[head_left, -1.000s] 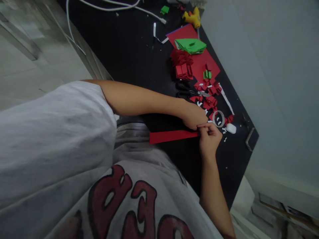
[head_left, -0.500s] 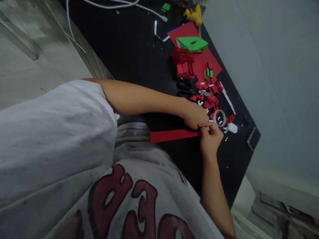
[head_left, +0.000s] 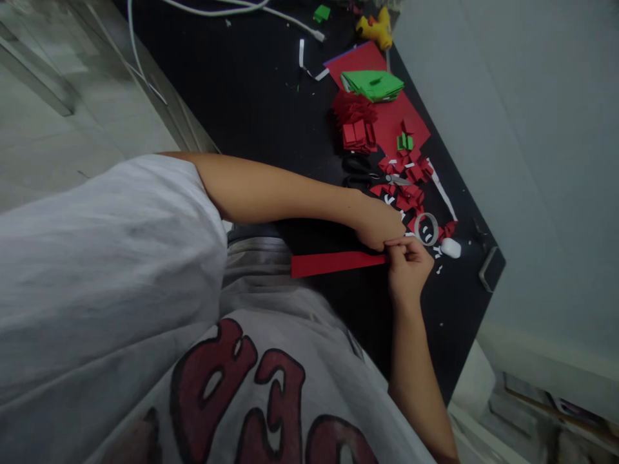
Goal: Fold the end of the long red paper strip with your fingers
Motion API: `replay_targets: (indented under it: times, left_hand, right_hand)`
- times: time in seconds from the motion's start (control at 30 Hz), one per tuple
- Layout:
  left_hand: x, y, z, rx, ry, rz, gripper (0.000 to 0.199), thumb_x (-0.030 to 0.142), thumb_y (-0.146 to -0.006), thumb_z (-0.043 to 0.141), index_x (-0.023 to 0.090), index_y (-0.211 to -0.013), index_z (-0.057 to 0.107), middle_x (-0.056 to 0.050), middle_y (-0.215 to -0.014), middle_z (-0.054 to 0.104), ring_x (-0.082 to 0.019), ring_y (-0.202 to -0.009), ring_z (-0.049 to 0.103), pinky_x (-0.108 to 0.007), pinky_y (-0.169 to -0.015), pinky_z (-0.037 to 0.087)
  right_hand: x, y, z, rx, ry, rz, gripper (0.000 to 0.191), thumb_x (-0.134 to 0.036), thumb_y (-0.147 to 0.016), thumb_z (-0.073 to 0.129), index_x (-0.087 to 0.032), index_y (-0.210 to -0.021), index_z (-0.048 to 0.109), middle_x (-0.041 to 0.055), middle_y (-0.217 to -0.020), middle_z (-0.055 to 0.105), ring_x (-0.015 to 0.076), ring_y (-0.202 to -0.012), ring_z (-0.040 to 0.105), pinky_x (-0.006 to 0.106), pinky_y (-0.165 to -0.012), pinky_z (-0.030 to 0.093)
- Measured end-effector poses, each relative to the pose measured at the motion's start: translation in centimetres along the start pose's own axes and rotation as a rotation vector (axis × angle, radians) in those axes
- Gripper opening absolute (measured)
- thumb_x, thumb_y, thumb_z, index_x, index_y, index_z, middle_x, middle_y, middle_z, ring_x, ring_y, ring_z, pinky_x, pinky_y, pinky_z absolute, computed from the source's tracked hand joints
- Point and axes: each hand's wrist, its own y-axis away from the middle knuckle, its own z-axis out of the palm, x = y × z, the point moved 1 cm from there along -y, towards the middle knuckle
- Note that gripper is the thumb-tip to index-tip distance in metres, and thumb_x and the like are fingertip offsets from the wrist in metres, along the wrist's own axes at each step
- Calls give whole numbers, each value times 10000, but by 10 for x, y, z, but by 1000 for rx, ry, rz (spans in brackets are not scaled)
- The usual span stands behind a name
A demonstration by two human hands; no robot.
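Note:
A folded red paper strip (head_left: pixel 333 262) extends leftward from my hands, wide at its free end and narrow where my fingers meet it. My right hand (head_left: pixel 411 267) pinches its narrow end, thumb and fingertips together. My left hand (head_left: pixel 382 224) is bent down at the wrist just above, touching the tips of my right fingers; its own fingers are hidden beneath it, so its grip cannot be seen. Beside both hands are a clear tape roll (head_left: pixel 426 229) and small white paper bits (head_left: pixel 438 251).
On the black table (head_left: pixel 251 96) lie black-handled scissors (head_left: pixel 362 174), folded red pieces (head_left: pixel 358 132), a green paper stack (head_left: pixel 372 85), red sheets (head_left: pixel 401 119), a white case (head_left: pixel 451 248), a phone (head_left: pixel 492 269), a yellow toy (head_left: pixel 377 29) and a white cable (head_left: pixel 290 20).

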Motion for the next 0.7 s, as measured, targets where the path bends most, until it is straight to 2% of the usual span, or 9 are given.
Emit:
replay_targets:
  times: [0.27,0.53,0.7]
  left_hand:
    - [-1,0,1,28,32,-15,273,274,-896,688,176,-1126,798,-141,-1047,761,-236,-855,661,-347,-784,464]
    - [-2,-1,1,26,49,-14,249,265,-880,703,177,-1092,798,-139,-1043,761,-237,-867,658,-351,-804,464]
    - [-1,-1,2,29,62,-6,248,261,-881,694,168,-1087,797,-143,-1040,761,-238,-876,660,-354,-826,464]
  right_hand:
    - [1,-1,0,5,6,-20,101,-300,-727,683,-210,-680,686,-86,-510,372,94,-514,318,266,-560,254]
    - [1,0,0,-1,18,-13,117,-312,-736,681,-209,-682,673,-90,-505,357,89,-498,299,265,-544,223]
    - [-1,0,0,13,10,-25,96,-295,-715,675,-213,-666,672,-85,-509,392,94,-507,321,262,-549,257]
